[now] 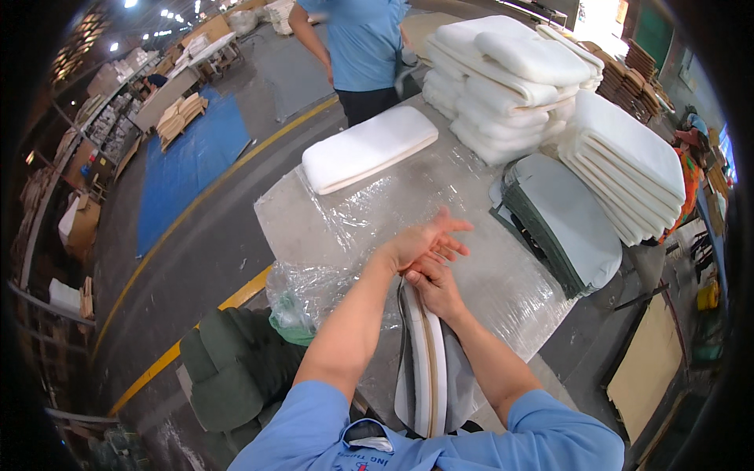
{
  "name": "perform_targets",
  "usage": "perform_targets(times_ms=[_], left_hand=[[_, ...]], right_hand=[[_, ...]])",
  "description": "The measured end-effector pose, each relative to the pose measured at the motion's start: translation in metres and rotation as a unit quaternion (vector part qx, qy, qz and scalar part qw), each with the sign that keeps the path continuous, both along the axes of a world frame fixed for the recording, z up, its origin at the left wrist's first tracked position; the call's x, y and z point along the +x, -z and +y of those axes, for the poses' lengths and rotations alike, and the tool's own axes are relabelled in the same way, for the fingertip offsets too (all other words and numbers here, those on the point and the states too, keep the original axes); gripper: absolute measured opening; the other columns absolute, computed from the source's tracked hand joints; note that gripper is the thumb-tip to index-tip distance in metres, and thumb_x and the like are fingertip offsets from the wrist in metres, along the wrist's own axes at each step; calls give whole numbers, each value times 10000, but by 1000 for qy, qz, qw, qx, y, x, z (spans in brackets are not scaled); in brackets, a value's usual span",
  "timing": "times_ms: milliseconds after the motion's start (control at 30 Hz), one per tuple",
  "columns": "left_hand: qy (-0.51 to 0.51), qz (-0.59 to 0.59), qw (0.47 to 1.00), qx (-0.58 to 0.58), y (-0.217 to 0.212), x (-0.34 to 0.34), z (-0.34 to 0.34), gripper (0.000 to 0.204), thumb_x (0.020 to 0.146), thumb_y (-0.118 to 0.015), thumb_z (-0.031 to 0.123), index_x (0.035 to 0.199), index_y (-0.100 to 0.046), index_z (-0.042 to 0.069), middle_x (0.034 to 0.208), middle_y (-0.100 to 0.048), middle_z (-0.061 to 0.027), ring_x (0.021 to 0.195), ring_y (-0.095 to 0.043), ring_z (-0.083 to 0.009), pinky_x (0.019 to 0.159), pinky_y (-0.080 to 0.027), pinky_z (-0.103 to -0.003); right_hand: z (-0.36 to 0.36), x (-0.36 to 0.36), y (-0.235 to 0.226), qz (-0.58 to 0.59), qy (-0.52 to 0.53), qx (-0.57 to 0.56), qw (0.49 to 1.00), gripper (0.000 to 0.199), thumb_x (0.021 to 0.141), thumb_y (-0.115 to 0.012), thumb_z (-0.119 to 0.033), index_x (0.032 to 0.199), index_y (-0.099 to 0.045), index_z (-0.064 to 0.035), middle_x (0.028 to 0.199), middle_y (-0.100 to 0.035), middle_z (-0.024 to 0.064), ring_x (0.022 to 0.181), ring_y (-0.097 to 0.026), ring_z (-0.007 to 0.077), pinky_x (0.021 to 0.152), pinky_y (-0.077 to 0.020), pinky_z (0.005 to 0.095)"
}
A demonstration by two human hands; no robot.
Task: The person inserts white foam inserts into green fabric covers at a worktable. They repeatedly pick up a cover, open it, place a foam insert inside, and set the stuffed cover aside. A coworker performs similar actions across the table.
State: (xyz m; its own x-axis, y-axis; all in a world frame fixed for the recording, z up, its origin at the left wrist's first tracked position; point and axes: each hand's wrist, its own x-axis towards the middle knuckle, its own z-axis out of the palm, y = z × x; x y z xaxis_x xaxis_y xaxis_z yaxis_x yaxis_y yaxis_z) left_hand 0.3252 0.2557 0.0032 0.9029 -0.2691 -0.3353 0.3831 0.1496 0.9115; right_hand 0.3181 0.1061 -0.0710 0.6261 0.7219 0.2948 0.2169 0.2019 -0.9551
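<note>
Grey-white padded piece [428,361], 1 end at right hand [437,289]; left hand [422,242] open.

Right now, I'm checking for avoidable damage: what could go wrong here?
The grey-and-white cushion sits narrow side up between the forearms, the right hand at its far end and the left hand spread open; it might tip.

The stack of white pads is piled high and unevenly, so a bump could topple it.

Loose clear film bunched at the table's left side might snag something.
</note>
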Motion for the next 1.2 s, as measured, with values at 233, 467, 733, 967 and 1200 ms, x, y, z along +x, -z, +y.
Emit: perform_targets(times_ms=[233,467,733,967,1200], left_hand=[[-5,-8,1000,1,-6,-31,-26,986,1000,-242,873,1534,-584,118,1281,-727,-169,1086,-664,-232,1049,-496,-415],[-384,-204,890,-136,26,-28,-7,703,1110,-324,632,1372,-680,85,1217,-751,-138,1049,-679,-226,1035,-482,-389],[-290,-122,949,17,75,-37,-42,548,1122,-433,551,1174,-717,85,1088,-721,-44,1011,-663,-158,962,-505,-307],[-360,-117,898,225,77,-79,-15,543,1072,-535,615,1023,-726,108,984,-681,-41,927,-632,-138,847,-501,-311],[-509,-45,858,56,73,-145,-34,568,1071,-604,538,1296,-629,17,1204,-689,-101,1109,-676,-214,1022,-522,-389]], right_hand=[[-19,-15,3,-23,2,-22,999,187,1027,-709,-174,1058,-746,8,1022,-758,84,940,-692,210,878,-536,356],[-30,-4,-17,-47,19,-22,998,150,1009,-705,-133,1060,-742,4,1067,-758,97,976,-714,248,893,-549,350],[-97,-7,-49,-68,77,-47,994,240,1007,-689,-93,1240,-741,-70,1237,-752,61,1061,-703,214,929,-547,322],[-310,-100,-15,173,221,-102,954,338,1104,-590,-223,1380,-664,-42,1320,-716,66,1125,-651,170,980,-513,330],[-369,-190,19,317,321,-24,892,580,1174,-355,-462,1417,-646,-23,1319,-700,59,1226,-608,172,1083,-433,364]])
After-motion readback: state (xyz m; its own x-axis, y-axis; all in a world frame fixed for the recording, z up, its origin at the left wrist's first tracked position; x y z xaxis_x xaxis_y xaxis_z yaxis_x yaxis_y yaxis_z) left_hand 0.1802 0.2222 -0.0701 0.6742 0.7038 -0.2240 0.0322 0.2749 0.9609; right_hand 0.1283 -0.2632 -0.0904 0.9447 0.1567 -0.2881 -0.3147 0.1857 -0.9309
